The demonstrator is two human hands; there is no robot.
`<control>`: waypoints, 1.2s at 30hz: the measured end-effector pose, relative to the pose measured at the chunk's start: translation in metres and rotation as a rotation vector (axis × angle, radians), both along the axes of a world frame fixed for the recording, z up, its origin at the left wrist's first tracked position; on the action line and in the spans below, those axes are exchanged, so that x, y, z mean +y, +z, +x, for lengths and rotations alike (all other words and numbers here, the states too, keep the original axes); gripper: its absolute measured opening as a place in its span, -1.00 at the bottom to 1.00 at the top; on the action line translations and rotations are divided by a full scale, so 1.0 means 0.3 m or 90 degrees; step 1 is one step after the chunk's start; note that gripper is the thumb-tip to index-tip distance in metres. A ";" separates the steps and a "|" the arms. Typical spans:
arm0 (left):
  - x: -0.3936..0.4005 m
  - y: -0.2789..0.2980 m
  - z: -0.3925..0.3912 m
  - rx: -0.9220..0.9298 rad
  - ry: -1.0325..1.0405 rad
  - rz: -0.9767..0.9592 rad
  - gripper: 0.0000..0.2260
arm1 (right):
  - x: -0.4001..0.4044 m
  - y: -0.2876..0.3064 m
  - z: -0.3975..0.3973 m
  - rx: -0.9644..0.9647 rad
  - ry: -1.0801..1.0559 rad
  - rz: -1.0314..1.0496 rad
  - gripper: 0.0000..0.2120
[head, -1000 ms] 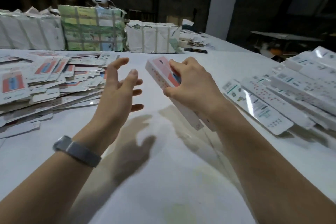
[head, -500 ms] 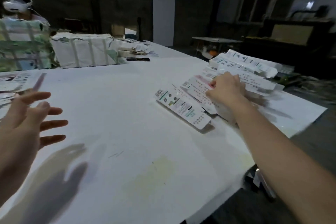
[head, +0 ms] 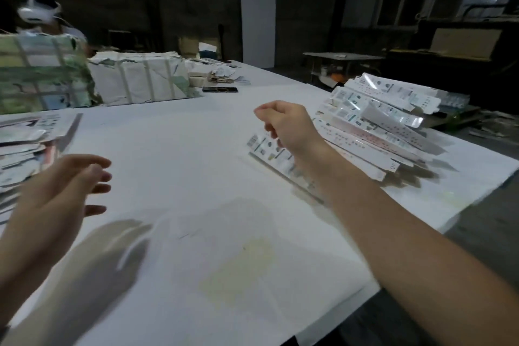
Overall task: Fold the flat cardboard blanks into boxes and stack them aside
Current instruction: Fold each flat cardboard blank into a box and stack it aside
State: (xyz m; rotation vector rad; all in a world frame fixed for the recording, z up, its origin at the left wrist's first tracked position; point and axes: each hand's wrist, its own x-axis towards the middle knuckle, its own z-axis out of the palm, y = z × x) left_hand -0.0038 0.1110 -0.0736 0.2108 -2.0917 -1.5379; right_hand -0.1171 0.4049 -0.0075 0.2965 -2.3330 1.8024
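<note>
Both forearms bare, no sleeve in view; left hand (head: 53, 191) and right hand (head: 292, 128) seemingly ungloved, though blurred.

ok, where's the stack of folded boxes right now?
Head view, right side: the stack of folded boxes sits near the table's right edge, just beyond the empty right hand.

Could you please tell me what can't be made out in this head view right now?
- Print on the folded boxes: too small and blurred.
- Nearest box: its near end is hidden behind the right hand.
- Flat blanks: cut off by the left edge.
- Left hand: motion-blurred fingers.
</note>
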 end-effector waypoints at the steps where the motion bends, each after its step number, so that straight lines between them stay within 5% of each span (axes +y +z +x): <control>1: 0.003 0.007 0.012 0.014 0.013 -0.058 -0.71 | -0.061 0.005 0.032 -0.027 0.048 -0.025 -0.87; 4: -0.017 0.021 0.046 0.006 0.070 -0.255 -0.84 | -0.257 0.005 0.131 -0.092 0.208 -0.070 -0.86; 10: -0.164 0.039 0.059 -0.145 0.231 -0.437 -0.75 | -0.603 -0.047 0.272 -0.151 0.395 -0.121 -0.87; 16: -0.343 0.028 0.144 -0.294 0.441 -0.473 -0.58 | -0.711 -0.160 0.286 -0.160 0.399 -0.146 -0.85; 20: -0.417 0.051 0.184 -0.278 0.568 -0.484 -0.48 | -0.714 -0.198 0.286 -0.151 0.425 -0.126 -0.79; 25: -0.474 0.017 0.212 -0.520 0.495 -0.383 -0.39 | -0.700 -0.212 0.295 -0.136 0.443 -0.109 -0.80; 32: -0.450 0.019 0.196 -0.467 0.558 -0.480 -0.54 | -0.683 -0.200 0.299 -0.141 0.436 -0.123 -0.84; 36: -0.399 0.053 0.187 -0.224 0.609 -0.548 -0.61 | -0.677 -0.199 0.296 -0.141 0.424 -0.130 -0.84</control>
